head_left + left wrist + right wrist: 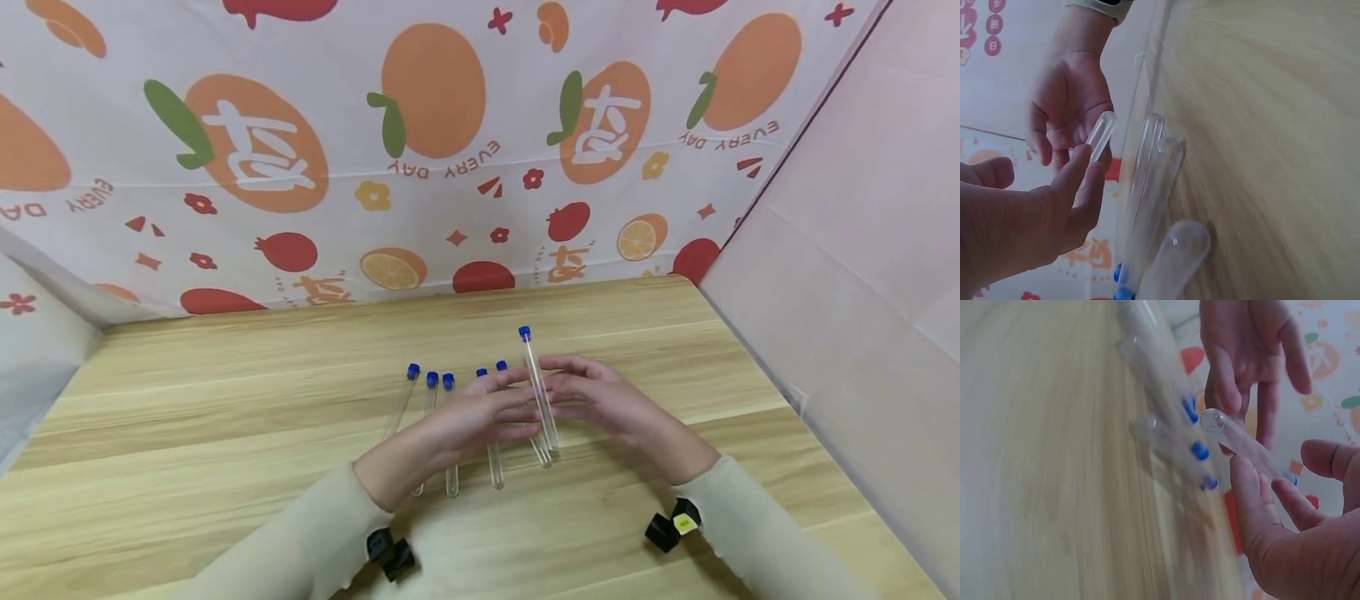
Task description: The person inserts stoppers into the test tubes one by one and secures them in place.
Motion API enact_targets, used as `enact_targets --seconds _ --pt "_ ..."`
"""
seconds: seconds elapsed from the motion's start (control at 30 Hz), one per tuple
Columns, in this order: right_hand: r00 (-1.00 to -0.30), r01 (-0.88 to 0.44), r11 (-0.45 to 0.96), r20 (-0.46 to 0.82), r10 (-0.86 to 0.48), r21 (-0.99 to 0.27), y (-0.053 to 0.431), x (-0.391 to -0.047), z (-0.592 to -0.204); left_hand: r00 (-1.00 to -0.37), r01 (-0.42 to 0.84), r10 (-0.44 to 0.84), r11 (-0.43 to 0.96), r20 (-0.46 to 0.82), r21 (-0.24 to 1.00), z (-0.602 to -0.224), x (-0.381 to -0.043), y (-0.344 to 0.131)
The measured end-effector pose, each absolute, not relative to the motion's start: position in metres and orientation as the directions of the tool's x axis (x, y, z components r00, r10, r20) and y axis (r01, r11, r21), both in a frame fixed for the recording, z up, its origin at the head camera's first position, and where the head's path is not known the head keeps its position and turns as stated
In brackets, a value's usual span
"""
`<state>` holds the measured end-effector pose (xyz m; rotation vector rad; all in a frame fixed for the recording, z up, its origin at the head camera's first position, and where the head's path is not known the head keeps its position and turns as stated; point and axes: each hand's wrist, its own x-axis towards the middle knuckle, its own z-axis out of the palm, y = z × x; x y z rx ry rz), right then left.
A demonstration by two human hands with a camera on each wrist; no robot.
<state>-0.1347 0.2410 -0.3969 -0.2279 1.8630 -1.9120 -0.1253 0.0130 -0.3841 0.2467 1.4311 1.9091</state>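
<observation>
A clear test tube (535, 371) with a blue cap is held up between my two hands, tilted, cap end away from me. My left hand (476, 417) touches it from the left with extended fingers. From the other side, the straight fingers of my right hand (611, 400) meet it. In the left wrist view the tube's rounded end (1104, 128) lies against the fingertips, the left thumb (994, 172) standing apart. The right thumb (1329, 456) is likewise off the tube. Several more blue-capped test tubes (452, 479) lie below on the table, partly hidden by my left hand.
The wood-grain table (225, 425) meets a fruit-print cloth (337, 225) at its back edge and a pale wall covering (847, 275) on the right. Small black devices (390, 557) sit at both wrists.
</observation>
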Motion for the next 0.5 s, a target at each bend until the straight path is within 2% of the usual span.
enact_targets --seconds 0.5 --pt "-0.87 0.246 0.07 -0.252 -0.424 -0.967 0.257 -0.146 -0.416 -0.682 -0.482 0.655 -0.069 -0.325 0.873 -0.396 -0.138 0.03"
